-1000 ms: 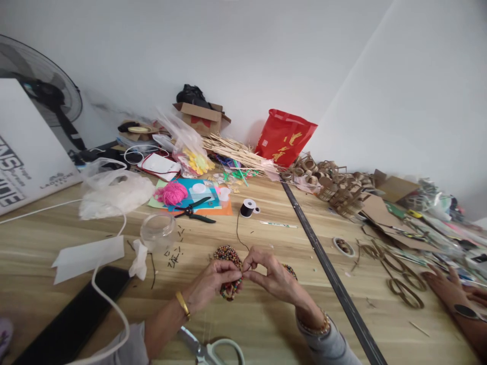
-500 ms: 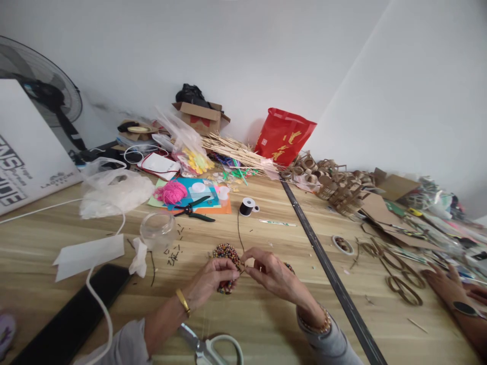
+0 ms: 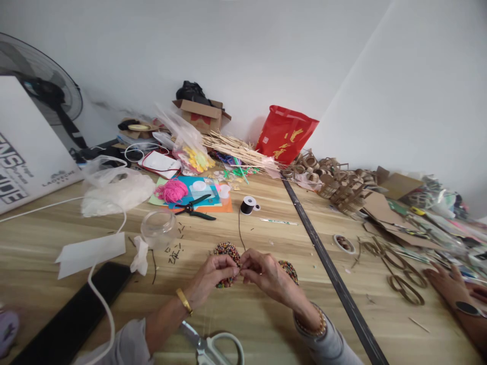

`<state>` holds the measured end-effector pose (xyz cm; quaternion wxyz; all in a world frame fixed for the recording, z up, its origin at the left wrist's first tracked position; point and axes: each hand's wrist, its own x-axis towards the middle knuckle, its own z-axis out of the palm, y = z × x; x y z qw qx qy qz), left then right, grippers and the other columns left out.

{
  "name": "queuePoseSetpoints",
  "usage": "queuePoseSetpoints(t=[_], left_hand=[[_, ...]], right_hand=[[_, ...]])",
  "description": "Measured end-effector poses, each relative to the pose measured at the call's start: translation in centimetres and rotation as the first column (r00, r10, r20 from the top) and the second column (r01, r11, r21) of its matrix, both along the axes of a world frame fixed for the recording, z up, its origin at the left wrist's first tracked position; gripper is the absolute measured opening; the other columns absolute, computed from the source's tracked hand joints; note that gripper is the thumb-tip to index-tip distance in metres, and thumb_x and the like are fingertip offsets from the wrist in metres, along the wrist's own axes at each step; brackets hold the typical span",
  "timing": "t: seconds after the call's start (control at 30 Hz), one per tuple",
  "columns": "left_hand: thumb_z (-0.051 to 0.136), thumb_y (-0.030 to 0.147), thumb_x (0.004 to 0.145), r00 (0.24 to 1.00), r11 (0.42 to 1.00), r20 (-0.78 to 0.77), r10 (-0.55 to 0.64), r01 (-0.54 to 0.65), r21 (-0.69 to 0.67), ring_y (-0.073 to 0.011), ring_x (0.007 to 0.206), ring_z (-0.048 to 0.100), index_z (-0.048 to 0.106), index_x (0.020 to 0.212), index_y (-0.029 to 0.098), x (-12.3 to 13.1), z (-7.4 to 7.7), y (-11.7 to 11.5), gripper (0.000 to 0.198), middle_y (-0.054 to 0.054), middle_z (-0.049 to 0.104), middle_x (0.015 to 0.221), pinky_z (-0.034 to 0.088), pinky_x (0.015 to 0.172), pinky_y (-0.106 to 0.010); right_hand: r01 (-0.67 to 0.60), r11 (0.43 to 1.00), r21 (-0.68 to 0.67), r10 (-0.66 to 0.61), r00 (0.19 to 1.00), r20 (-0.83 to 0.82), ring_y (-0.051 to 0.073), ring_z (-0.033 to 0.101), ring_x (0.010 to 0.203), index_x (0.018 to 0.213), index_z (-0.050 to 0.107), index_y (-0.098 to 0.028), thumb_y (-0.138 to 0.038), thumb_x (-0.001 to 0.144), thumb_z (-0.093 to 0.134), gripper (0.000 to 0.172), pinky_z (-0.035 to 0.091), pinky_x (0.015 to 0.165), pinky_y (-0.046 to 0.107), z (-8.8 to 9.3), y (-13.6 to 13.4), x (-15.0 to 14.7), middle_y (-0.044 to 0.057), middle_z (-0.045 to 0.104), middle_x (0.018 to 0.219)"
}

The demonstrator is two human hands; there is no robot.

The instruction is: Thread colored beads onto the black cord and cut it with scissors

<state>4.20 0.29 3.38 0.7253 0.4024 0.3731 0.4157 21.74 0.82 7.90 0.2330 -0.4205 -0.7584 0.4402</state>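
Observation:
My left hand (image 3: 213,275) and my right hand (image 3: 266,274) meet fingertip to fingertip at the middle of the table, both pinching. A thin black cord (image 3: 240,230) runs from a spool (image 3: 248,205) down to my right fingers; the exact spot they grip is hidden. Behind my left fingertips lies a bunch of small multicoloured beads (image 3: 227,249), partly covered by the hand. More beads (image 3: 290,271) show beyond my right wrist. Grey-handled scissors (image 3: 228,337) lie on the table below my hands.
Pliers (image 3: 196,208) and pink yarn (image 3: 172,190) rest on coloured sheets farther back. Left are a clear jar (image 3: 158,228) and a black slab (image 3: 76,314). A dark strip (image 3: 327,263) crosses the table. Another person's hand (image 3: 451,284) is at far right.
My right hand's fingers have closed in against my left fingertips, covering the cord between them. More of the right-hand beads now shows. The view has shifted slightly.

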Motion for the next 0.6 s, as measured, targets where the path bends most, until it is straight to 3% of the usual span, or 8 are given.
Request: queuePoseSetpoints(t=[0.1, 0.3, 0.47, 0.6], left_hand=[[0.08, 0.038, 0.059, 1.0, 1.0, -0.001, 0.011, -0.011, 0.02, -0.0083, 0.049, 0.047, 0.063, 0.061, 0.013, 0.0, 0.2, -0.1, 0.031, 0.002, 0.059, 0.054, 0.035, 0.051, -0.021], [0.079, 0.041, 0.06, 1.0, 1.0, -0.003, 0.008, -0.008, 0.015, -0.0085, 0.05, 0.047, 0.063, 0.062, 0.013, -0.1, 0.5, -0.2, 0.032, 0.002, 0.058, 0.056, 0.034, 0.052, -0.021], [0.078, 0.041, 0.062, 1.0, 1.0, 0.0, 0.006, -0.006, 0.023, -0.0106, 0.055, 0.049, 0.066, 0.064, 0.012, -0.2, 0.6, -0.1, 0.031, 0.0, 0.06, 0.059, 0.035, 0.056, -0.023], [0.075, 0.042, 0.065, 0.997, 0.992, -0.067, 0.039, -0.031, 0.119, -0.0143, 0.063, 0.051, 0.07, 0.065, 0.012, -0.4, 1.0, 0.1, 0.031, -0.002, 0.062, 0.062, 0.037, 0.063, -0.025]], right_hand=[[0.016, 0.999, 0.038, -0.017, 1.0, 0.019, 0.01, 0.06, 0.058, 0.086, 0.056, -0.017, -0.009, 0.082, 0.056, 0.009, 0.044, 0.055, 0.017, 0.0, 0.0, 0.0, -0.002, 0.063, 0.066], [-0.041, 0.956, 0.29, -0.014, 0.983, 0.185, 0.011, 0.054, 0.063, 0.081, 0.061, -0.017, -0.01, 0.085, 0.054, 0.01, 0.04, 0.06, 0.02, 0.7, -0.3, -0.3, 0.0, 0.062, 0.071], [-0.067, 0.954, 0.291, 0.011, 0.982, 0.188, 0.011, 0.052, 0.063, 0.083, 0.059, -0.017, -0.009, 0.085, 0.05, 0.012, 0.038, 0.058, 0.02, 1.1, -0.5, -0.3, 0.0, 0.061, 0.073], [-0.063, 0.965, 0.256, 0.021, 0.986, 0.165, 0.009, 0.049, 0.059, 0.082, 0.057, -0.017, -0.01, 0.084, 0.05, 0.009, 0.036, 0.055, 0.018, 1.5, -0.7, 0.1, -0.002, 0.058, 0.069]])
